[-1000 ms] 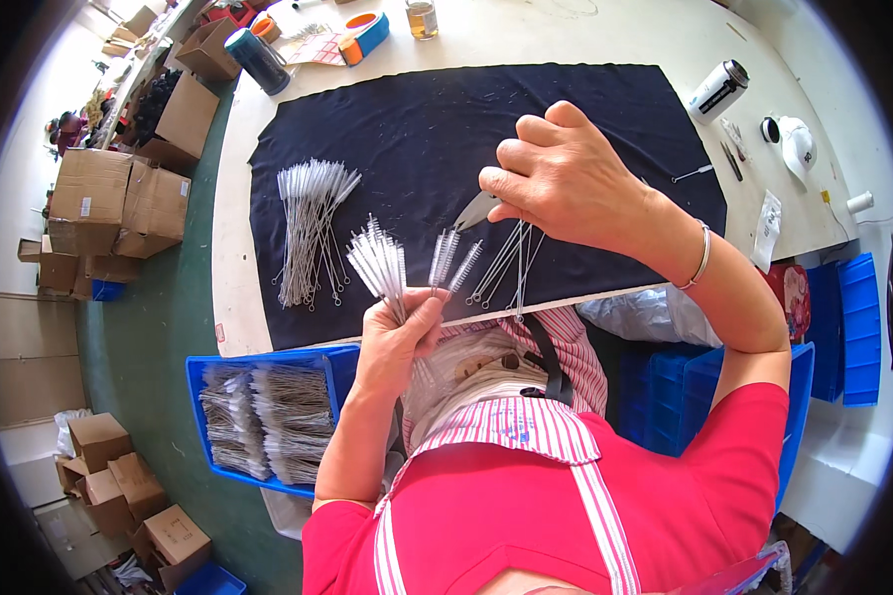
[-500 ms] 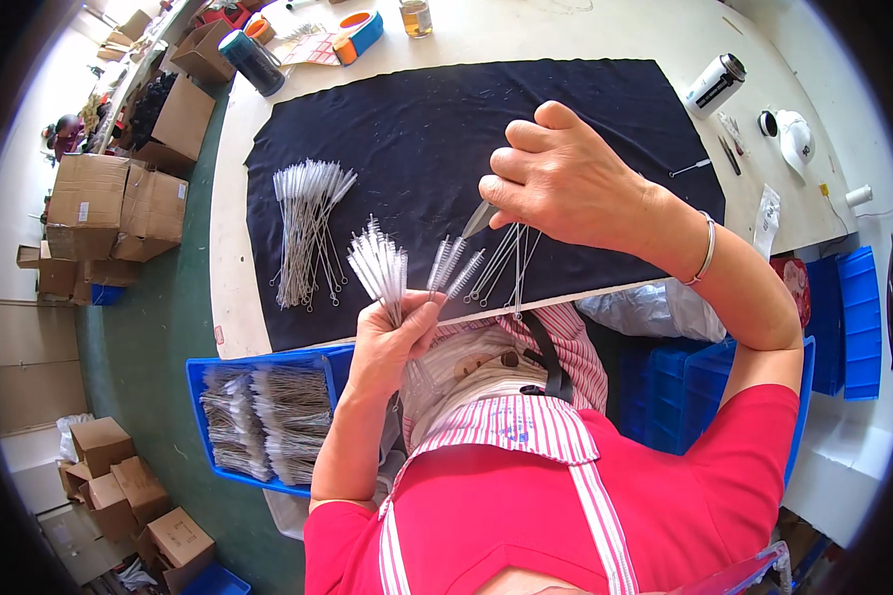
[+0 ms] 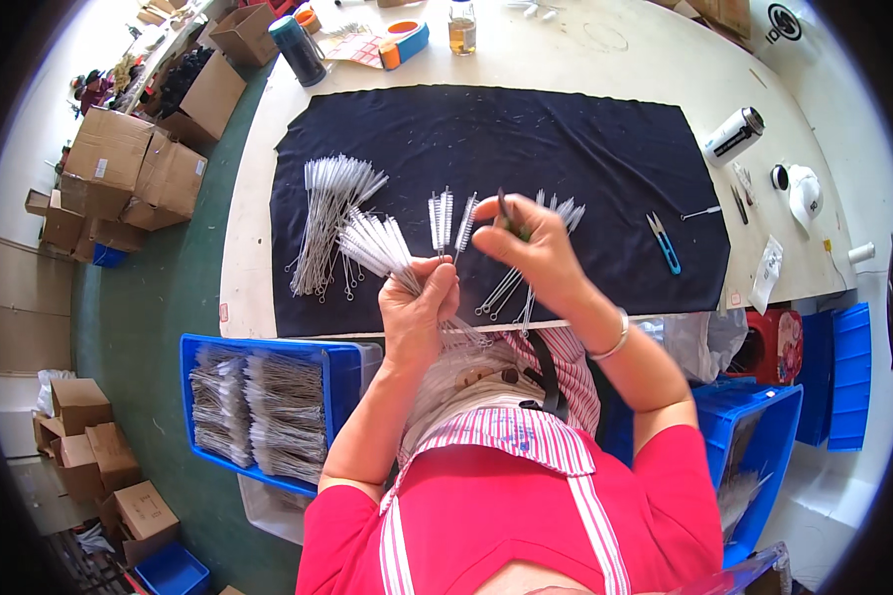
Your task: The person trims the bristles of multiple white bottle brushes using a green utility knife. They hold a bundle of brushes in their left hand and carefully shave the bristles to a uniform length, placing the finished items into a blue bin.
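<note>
My left hand (image 3: 422,307) is closed on a bundle of small tube brushes (image 3: 377,243) with white bristles and thin wire stems. Two more brushes (image 3: 441,220) stand upright from its fingertips, and a single tilted brush (image 3: 464,226) shows between my hands. Close by on the right, my right hand (image 3: 531,243) is curled around a dark, pointed metal tool (image 3: 507,210), mostly hidden by the fingers. Behind that hand, several brushes (image 3: 511,288) lie on the dark cloth (image 3: 566,129). A larger pile of brushes (image 3: 327,223) rests at the left.
Blue-handled snips (image 3: 665,246) and a lone brush (image 3: 701,212) lie on the cloth's right. A white bottle (image 3: 734,136) and cap (image 3: 805,196) stand beyond. A dark flask (image 3: 296,52), tape roll (image 3: 407,38) and glass jar (image 3: 461,28) are at the back. A blue crate (image 3: 352,382) holds many brushes.
My right hand has come down and turned, its tool now beside the brushes at my left fingertips. The snips on the cloth have come into view. The whole view has shifted slightly.
</note>
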Available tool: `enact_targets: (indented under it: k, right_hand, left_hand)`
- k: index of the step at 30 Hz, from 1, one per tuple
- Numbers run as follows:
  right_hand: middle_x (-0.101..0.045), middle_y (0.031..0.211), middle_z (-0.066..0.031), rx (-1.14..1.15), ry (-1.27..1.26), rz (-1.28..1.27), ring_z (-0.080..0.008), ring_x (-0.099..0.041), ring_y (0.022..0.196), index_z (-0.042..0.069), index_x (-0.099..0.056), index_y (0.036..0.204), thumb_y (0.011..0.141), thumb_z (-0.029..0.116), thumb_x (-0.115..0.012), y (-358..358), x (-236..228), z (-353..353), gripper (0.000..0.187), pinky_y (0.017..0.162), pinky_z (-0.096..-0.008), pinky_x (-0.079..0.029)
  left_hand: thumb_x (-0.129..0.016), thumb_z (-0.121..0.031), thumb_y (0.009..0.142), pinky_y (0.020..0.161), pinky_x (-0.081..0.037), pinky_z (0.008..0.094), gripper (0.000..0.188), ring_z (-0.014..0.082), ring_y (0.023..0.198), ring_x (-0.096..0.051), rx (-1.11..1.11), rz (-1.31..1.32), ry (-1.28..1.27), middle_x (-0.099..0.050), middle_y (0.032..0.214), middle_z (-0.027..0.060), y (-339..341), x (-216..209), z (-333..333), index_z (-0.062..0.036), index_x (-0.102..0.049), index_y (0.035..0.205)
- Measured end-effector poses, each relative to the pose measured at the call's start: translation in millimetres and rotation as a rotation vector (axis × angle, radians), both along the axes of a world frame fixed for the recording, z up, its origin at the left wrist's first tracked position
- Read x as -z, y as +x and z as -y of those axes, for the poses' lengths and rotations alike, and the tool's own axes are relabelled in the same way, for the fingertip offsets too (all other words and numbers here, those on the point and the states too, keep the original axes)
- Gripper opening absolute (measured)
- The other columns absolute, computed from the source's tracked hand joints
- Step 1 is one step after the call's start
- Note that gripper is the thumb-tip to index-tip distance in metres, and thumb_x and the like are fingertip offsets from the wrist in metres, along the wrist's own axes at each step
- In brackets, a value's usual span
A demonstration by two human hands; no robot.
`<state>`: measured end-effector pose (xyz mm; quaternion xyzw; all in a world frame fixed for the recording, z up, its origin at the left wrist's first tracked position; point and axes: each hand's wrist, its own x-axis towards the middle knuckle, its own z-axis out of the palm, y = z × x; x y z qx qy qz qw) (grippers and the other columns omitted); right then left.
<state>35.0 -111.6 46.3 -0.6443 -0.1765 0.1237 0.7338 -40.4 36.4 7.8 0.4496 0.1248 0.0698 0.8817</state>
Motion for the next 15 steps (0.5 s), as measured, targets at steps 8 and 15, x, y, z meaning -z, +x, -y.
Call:
enact_targets:
  k: [8,15]
  right_hand:
    - [-0.057,0.070,0.0043,0.108,0.137,-0.092,-0.0009,-0.045,0.064,0.001,-0.064,0.082,0.084,0.016,-0.066,-14,26,-25,0.015,0.055,-0.0173,-0.036]
    - [-0.045,0.055,0.0075,0.654,0.317,-0.227,-0.0011,-0.034,0.044,0.008,-0.060,0.070,0.084,0.015,-0.065,34,56,29,0.017,0.041,-0.0180,-0.022]
  left_hand:
    - [-0.056,-0.017,0.091,0.042,-0.038,0.0214,0.018,0.0112,0.052,-0.053,0.072,0.023,0.215,-0.062,0.073,0.0080,2,10,6,0.0002,-0.059,0.087]
    - [-0.048,-0.026,0.096,0.040,-0.033,0.0197,0.027,0.0025,0.047,-0.041,0.005,-0.089,0.287,-0.047,0.056,-0.0036,12,12,-21,-0.0010,-0.058,0.096]
